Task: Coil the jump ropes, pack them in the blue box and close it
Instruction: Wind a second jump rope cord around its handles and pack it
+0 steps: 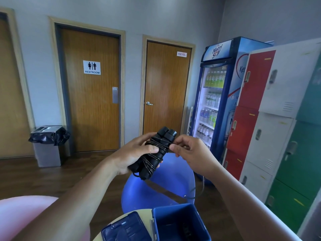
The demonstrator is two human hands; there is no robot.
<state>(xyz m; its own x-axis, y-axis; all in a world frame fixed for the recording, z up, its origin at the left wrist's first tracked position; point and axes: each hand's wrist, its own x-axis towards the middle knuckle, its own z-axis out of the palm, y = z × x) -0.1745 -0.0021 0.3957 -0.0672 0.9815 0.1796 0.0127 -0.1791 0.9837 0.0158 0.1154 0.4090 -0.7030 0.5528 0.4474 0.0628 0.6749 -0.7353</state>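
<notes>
Left hand (137, 152) grips the black jump rope (156, 152) bundle, right hand (189, 153) pinches its cord – both held high above the open blue box (178, 221).

A pale, seemingly round table (139, 212) carries the open blue box (175, 214) and lid (121, 228).

Soft, even indoor light, medium-bright, no hard shadows. Lit interior of the drinks fridge (212, 101) is the brightest spot. Faint sheen on the restroom door (90, 110). Heavy wide-angle bending at the edges: lockers (278, 122) lean inward. Centre sharp; blue box (175, 214) at the bottom edge slightly soft.
</notes>
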